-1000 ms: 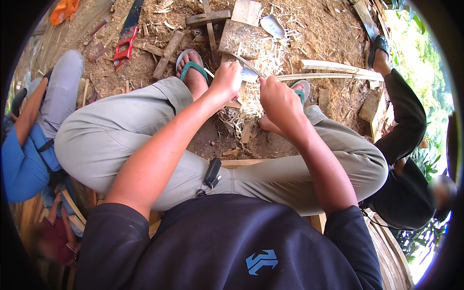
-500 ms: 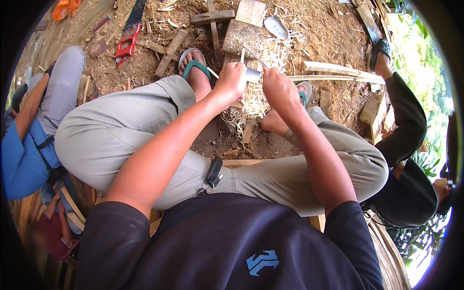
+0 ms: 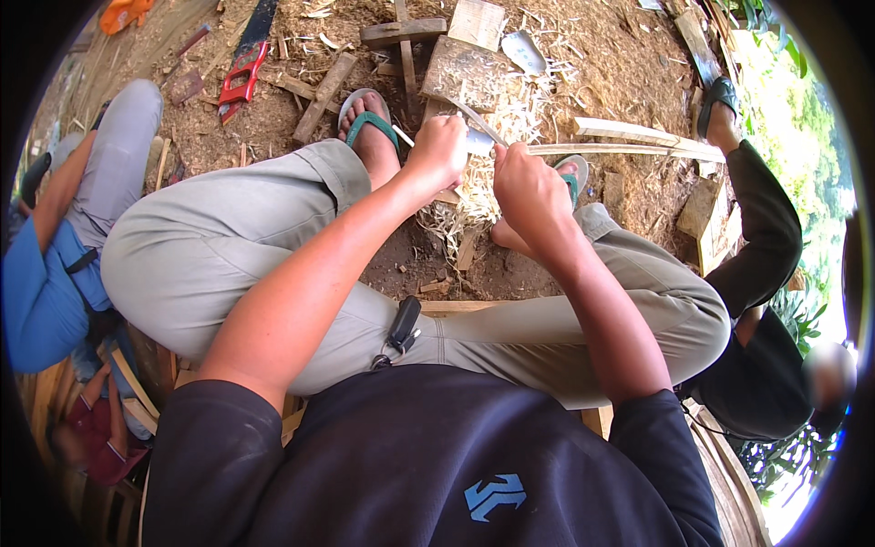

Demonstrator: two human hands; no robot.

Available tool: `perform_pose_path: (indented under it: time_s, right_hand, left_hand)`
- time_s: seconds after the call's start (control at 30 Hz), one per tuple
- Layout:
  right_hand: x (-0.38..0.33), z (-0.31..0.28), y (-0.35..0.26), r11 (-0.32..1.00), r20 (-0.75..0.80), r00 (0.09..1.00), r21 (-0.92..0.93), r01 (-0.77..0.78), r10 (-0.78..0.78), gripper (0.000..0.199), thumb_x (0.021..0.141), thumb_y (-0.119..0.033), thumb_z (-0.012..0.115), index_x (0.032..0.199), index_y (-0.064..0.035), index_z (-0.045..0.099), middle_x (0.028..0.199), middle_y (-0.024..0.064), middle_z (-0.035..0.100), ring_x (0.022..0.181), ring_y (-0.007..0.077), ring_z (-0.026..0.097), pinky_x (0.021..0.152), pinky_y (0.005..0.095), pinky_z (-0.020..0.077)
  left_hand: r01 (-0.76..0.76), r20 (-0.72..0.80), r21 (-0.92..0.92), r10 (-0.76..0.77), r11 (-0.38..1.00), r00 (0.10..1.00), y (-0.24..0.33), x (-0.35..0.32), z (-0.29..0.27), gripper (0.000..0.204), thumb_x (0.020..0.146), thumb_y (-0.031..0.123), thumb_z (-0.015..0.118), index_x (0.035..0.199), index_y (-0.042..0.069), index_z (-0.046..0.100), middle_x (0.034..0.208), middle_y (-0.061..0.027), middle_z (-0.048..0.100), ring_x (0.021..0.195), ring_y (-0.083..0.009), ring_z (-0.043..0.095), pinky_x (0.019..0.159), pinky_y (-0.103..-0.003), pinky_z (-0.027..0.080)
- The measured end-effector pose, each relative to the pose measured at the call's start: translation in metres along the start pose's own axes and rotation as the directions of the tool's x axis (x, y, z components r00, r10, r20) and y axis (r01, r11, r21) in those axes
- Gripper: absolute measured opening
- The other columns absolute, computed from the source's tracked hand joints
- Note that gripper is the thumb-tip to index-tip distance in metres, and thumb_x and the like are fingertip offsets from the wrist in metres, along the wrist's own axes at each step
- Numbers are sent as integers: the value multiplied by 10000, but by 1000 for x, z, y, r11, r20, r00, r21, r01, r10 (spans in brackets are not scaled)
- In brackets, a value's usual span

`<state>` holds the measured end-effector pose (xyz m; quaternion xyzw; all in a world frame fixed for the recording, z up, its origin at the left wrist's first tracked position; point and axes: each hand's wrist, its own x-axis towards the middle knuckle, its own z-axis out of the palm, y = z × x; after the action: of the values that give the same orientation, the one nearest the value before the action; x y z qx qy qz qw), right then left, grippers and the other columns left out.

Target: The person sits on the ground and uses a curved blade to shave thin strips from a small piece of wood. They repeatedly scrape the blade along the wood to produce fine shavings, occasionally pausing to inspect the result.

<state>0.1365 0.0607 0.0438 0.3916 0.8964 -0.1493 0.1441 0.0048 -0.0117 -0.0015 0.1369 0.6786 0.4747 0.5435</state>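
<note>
Shaving-strewn ground [image 3: 588, 82], left grip [image 3: 439, 150] and right grip [image 3: 530, 186] curled close together above.

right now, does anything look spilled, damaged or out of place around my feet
Mostly untidy: pale wood shavings lie strewn between the feet, and the red-handled saw lies loose on the ground near wood scraps, where it could perhaps be stepped on. Nothing looks clearly damaged.

The slim blade [image 3: 480, 124] looks like dull metal, the handsaw handle [image 3: 239, 85] glossy plastic. The wooden block [image 3: 458, 71] is rough and matt, the wood shavings [image 3: 478, 201] papery; the trousers [image 3: 214, 219] are matt cloth, the T-shirt [image 3: 392, 447] smooth fabric.
</note>
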Motion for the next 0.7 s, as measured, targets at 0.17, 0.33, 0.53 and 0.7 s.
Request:
perform_pose_path:
  time_s: [0.17, 0.33, 0.53, 0.7]
  right_hand:
    - [10, 10, 2, 1000, -52, 998, 10, -20, 21, 366, 1013, -313, 433, 819, -32, 567, 646, 159, 664, 612, 319, 693, 525, 394, 562]
    - [28, 29, 18, 996, -96, 995, -85, -32, 24, 374, 1015, -312, 427, 795, -46, 572, 627, 119, 660, 589, 274, 694, 508, 364, 564]
    - [32, 23, 24, 996, 51, 997, 68, -59, 56, 420, 1021, -322, 401, 851, 13, 591, 728, 207, 663, 727, 351, 693, 651, 437, 568]
    - [46, 18, 34, 923, 40, 996, 379, 59, -80, 448, 1024, -338, 372, 971, 56, 580, 809, 256, 642, 725, 376, 663, 675, 464, 530]
  left_hand:
    - [30, 1, -17, -30, 999, 1000, 5, -2, 0, 232, 956, 229, 394, 837, 63, 502, 561, 13, 436, 395, -100, 409, 353, -279, 319]
    - [95, -2, -95, -96, 991, 995, 11, -6, 4, 234, 958, 237, 398, 861, 51, 501, 571, 16, 444, 385, -98, 405, 342, -273, 327]
    - [113, -18, -35, -114, 993, 993, 21, -12, 1, 219, 953, 232, 412, 878, 49, 506, 565, -2, 455, 391, -111, 463, 351, -277, 346]
    - [29, -21, 21, -29, 999, 999, 23, -7, 5, 287, 947, 237, 410, 836, 5, 536, 547, -61, 498, 393, -154, 515, 379, -311, 406]
